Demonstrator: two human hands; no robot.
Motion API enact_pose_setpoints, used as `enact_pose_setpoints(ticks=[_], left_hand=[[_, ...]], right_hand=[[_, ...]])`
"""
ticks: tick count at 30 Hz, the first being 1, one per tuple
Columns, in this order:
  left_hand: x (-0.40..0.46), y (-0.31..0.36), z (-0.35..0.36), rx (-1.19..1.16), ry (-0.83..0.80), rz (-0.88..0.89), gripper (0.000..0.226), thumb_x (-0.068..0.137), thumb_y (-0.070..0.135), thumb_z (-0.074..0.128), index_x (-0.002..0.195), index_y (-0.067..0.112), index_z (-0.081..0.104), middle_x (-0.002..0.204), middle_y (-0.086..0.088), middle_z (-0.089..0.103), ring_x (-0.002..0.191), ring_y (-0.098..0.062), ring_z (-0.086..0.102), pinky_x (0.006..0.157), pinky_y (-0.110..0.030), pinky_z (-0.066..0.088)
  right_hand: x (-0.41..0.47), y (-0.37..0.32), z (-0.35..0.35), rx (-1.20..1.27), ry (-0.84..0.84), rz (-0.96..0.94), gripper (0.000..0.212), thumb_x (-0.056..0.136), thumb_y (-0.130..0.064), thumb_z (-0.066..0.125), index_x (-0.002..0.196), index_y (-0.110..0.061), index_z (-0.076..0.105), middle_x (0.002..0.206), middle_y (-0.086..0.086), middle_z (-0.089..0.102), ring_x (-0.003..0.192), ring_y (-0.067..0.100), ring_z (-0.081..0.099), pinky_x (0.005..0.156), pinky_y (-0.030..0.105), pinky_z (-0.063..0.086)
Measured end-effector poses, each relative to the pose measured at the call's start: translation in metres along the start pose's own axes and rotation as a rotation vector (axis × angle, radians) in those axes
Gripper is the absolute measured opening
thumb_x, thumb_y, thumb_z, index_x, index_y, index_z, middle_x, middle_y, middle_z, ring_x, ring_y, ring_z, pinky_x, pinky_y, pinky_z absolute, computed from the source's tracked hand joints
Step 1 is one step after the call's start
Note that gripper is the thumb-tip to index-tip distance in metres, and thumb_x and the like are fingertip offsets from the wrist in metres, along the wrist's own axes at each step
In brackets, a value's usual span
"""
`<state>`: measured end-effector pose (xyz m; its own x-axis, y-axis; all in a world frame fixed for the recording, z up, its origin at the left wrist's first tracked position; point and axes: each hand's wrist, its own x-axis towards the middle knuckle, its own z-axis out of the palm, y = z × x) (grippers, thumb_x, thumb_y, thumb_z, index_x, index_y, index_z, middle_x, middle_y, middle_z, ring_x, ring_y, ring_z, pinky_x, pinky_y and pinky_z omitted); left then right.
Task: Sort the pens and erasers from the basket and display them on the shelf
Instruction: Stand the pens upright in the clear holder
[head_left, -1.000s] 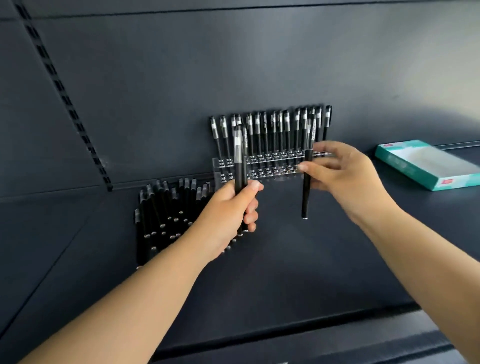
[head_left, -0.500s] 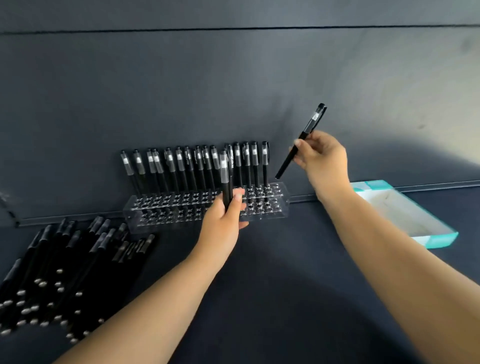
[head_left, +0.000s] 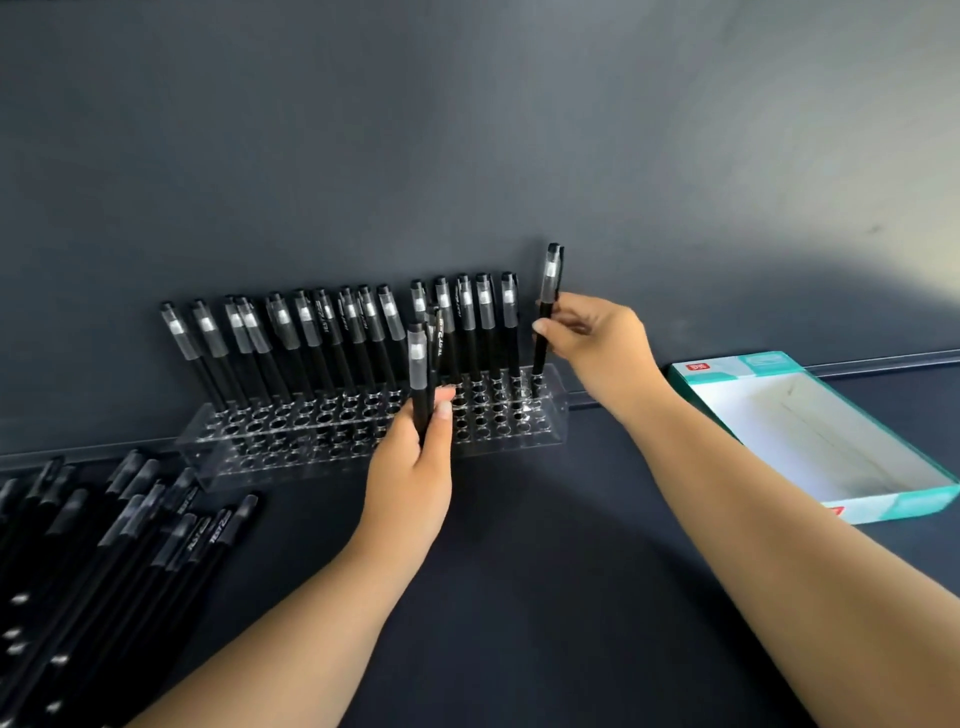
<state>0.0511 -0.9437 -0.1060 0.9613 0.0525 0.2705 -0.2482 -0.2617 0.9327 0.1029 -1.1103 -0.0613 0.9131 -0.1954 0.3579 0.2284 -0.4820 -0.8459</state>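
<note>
- My right hand (head_left: 592, 338) pinches one black pen (head_left: 546, 312) upright, its lower tip at the far-right hole of the clear acrylic pen rack (head_left: 509, 431) on the dark shelf (head_left: 571, 597).
- My left hand (head_left: 415, 467) grips a small bunch of black pens (head_left: 420, 379) upright in front of the rack's middle; I can make out about three, though they overlap too much for a firm count.
- The rack stands against the back wall (head_left: 467, 130), its far row filled with a line of capped black pens (head_left: 332, 332), roughly sixteen; several overlap, so the tally is approximate. The nearer rows of holes hold no pens.
- To the right lies an open white-and-teal cardboard box (head_left: 883, 509), its white inside bare; small red labels on its rim are too small to read.
- At the near left a heap of loose black pens (head_left: 119, 545) lies flat on the shelf, cut off by the frame's left and bottom edges, too many and too tangled to count.
</note>
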Motion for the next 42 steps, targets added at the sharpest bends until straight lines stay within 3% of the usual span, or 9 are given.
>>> enact_pose_setpoints(ticks=[6,10,14,22,26,30,33,36,42], left_hand=[[0.001,0.0,-0.001,-0.071,-0.007,-0.032,0.02,0.097,0.027,0.039,0.103,0.033,0.056,0.104,0.028,0.052,0.107,-0.001,0.054,0.098,-0.033,0.044],[-0.001,0.007,-0.005,-0.155,0.037,-0.035,0.021,0.098,0.022,0.037,0.096,0.037,0.051,0.097,0.018,0.059,0.071,0.004,0.061,0.061,-0.013,0.049],[-0.007,0.024,-0.018,-0.291,0.085,-0.072,0.022,0.098,0.019,0.039,0.096,0.036,0.053,0.062,0.008,0.039,0.04,-0.003,0.034,0.04,-0.015,0.03],[-0.022,0.064,-0.082,-0.64,-0.082,-0.149,0.015,0.098,0.019,0.034,0.084,0.023,0.036,0.055,0.004,0.045,0.035,-0.007,0.024,0.041,-0.014,0.013],[-0.033,0.057,-0.127,-0.518,-0.146,-0.046,0.016,0.098,0.025,0.034,0.083,0.018,0.037,0.057,0.007,0.051,0.038,-0.007,0.028,0.038,-0.015,0.018],[-0.03,0.039,-0.168,-0.373,-0.073,0.099,0.015,0.098,0.022,0.034,0.086,0.017,0.041,0.072,0.004,0.056,0.047,-0.009,0.049,0.041,-0.02,0.034],[-0.016,0.018,-0.197,-0.215,0.025,0.136,0.013,0.098,0.027,0.031,0.088,0.026,0.04,0.09,0.006,0.064,0.073,-0.005,0.063,0.065,-0.016,0.048],[-0.001,0.0,-0.225,0.055,0.039,0.121,0.016,0.098,0.032,0.026,0.084,0.028,0.032,0.106,0.015,0.062,0.048,0.002,0.045,0.05,-0.01,0.04],[0.012,-0.027,-0.237,0.286,-0.065,0.091,0.022,0.098,0.03,0.025,0.078,0.022,0.026,0.13,0.008,0.054,0.031,-0.009,0.031,0.036,-0.016,0.027]], right_hand=[[0.0,0.011,0.0,-0.07,-0.097,0.057,0.033,0.088,-0.019,0.06,0.119,-0.01,0.06,0.105,-0.006,0.064,0.092,0.0,0.056,0.077,0.008,0.038],[-0.003,0.009,-0.002,-0.156,-0.111,0.035,0.024,0.088,-0.023,0.06,0.107,-0.011,0.067,0.076,-0.007,0.063,0.061,-0.01,0.051,0.055,0.001,0.034],[-0.013,-0.009,-0.007,-0.15,0.025,-0.013,0.024,0.086,-0.024,0.063,0.108,-0.015,0.064,0.094,-0.002,0.063,0.082,0.004,0.053,0.064,-0.004,0.035],[-0.066,-0.118,0.032,0.264,-0.226,-0.096,0.019,0.083,-0.031,0.062,0.066,-0.035,0.068,0.099,0.02,0.066,0.077,0.019,0.057,0.089,0.043,0.05],[-0.085,-0.151,0.071,0.461,-0.423,-0.026,0.012,0.083,-0.024,0.062,0.073,-0.025,0.069,0.073,-0.012,0.069,0.078,0.002,0.061,0.082,0.025,0.049],[-0.098,-0.173,0.11,0.544,-0.391,-0.009,0.012,0.084,-0.015,0.061,0.075,-0.017,0.068,0.069,-0.008,0.063,0.073,0.002,0.058,0.078,0.022,0.049],[-0.098,-0.186,0.126,0.533,-0.264,-0.036,0.012,0.085,-0.012,0.062,0.075,-0.01,0.069,0.062,-0.005,0.06,0.065,0.003,0.056,0.079,0.025,0.053],[-0.094,-0.196,0.138,0.429,-0.092,-0.121,0.015,0.084,-0.008,0.062,0.074,-0.018,0.067,0.067,0.01,0.062,0.065,0.009,0.055,0.081,0.033,0.054],[-0.07,-0.185,0.162,0.158,0.112,-0.202,0.026,0.088,-0.015,0.058,0.113,-0.019,0.059,0.082,-0.01,0.059,0.082,0.016,0.061,0.081,0.025,0.05]])
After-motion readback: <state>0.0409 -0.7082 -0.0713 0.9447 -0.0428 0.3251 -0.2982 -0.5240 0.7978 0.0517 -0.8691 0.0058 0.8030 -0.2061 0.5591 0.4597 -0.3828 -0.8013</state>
